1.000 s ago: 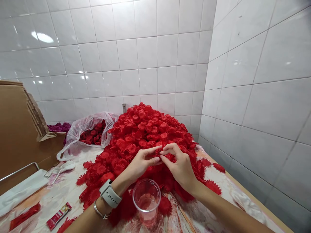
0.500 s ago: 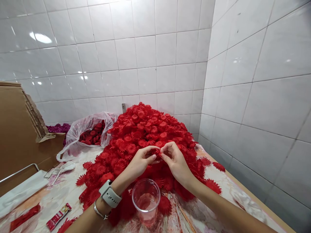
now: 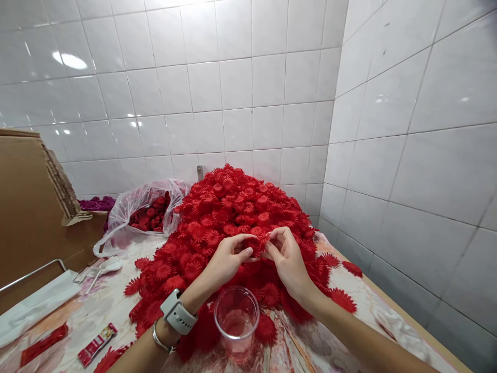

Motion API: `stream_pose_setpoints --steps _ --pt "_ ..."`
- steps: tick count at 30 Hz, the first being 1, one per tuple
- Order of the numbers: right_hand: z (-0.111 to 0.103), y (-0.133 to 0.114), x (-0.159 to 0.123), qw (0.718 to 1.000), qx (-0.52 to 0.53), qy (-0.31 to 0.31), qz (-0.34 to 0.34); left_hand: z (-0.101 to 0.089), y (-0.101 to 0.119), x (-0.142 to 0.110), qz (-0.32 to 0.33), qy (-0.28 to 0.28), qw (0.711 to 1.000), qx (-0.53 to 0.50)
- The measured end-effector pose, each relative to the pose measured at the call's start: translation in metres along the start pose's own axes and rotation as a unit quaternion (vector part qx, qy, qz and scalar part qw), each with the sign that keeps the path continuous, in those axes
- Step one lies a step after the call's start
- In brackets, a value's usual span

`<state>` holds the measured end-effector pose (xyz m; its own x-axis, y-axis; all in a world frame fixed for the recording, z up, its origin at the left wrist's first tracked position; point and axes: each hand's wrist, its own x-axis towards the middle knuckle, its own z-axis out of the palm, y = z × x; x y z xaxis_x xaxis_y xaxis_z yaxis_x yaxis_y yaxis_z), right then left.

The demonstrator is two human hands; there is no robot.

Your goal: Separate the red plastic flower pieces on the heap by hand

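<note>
Between my hands is a red fringed fabric flower, held in front of a big heap of similar red flowers. My left hand, with a watch and a bracelet on its wrist, grips the flower's left side between thumb and fingers. At its right edge, the thumb and fingertips of my right hand are pinched together on the flower. Part of the flower is hidden by my fingers. Below the hands stands a clear plastic cup containing some pinkish, see-through liquid.
A plastic bag with darker red flowers lies left of the heap, near purple material. Farther left stands a cardboard box. Two red packets, one a printed sachet, lie front left. Tiled walls close off the back and right.
My right hand has moved a little to the right, widening the gap between my fingertips, so more of the flower shows. The whole view has shifted slightly.
</note>
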<state>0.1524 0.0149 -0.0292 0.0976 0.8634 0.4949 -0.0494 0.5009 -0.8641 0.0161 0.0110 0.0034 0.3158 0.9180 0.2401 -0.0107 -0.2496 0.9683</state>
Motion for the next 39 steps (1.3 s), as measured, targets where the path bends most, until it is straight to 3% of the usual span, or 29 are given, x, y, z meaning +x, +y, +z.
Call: stream_pose_setpoints --steps 6,10,14,17,19,21,23,25,28,31,36,39 --pt "0.000 -0.002 -0.006 0.974 -0.177 0.046 -0.132 0.001 0.002 0.000 0.009 0.012 1.000 0.004" --pt "-0.001 0.001 -0.006 0.947 -0.223 0.043 -0.226 -0.001 0.003 -0.001 0.047 0.033 0.995 0.087" --pt "0.000 0.005 -0.007 0.926 -0.248 0.036 -0.281 0.005 0.004 -0.006 0.126 0.086 0.955 0.253" --pt "0.000 0.004 -0.008 0.918 -0.254 0.016 -0.304 0.006 0.003 -0.007 0.150 0.111 0.928 0.324" --pt "0.000 0.002 -0.008 0.912 -0.248 0.005 -0.327 -0.002 0.003 -0.004 0.155 0.152 0.906 0.363" --pt "-0.002 0.000 -0.007 0.902 -0.243 0.005 -0.358 -0.017 0.003 0.002 0.151 0.231 0.877 0.393" --pt "-0.004 0.000 -0.004 0.894 -0.255 0.007 -0.368 -0.034 0.006 0.008 0.114 0.279 0.879 0.370" --pt "-0.006 0.002 -0.001 0.888 -0.308 -0.016 -0.342 -0.046 0.009 0.013 0.105 0.290 0.892 0.331" --pt "-0.008 0.008 0.002 0.863 -0.410 -0.093 -0.279 -0.049 0.011 0.015 0.087 0.262 0.938 0.210" --pt "-0.008 0.009 0.002 0.850 -0.438 -0.117 -0.267 -0.039 0.005 0.014 0.075 0.178 0.974 0.117" --pt "-0.008 0.001 0.002 0.878 -0.360 -0.023 -0.314 -0.024 -0.003 0.011 0.047 0.066 0.995 0.056" --pt "-0.008 -0.001 0.001 0.910 -0.271 -0.033 -0.312 -0.015 -0.002 0.005 0.043 0.000 0.997 0.060"
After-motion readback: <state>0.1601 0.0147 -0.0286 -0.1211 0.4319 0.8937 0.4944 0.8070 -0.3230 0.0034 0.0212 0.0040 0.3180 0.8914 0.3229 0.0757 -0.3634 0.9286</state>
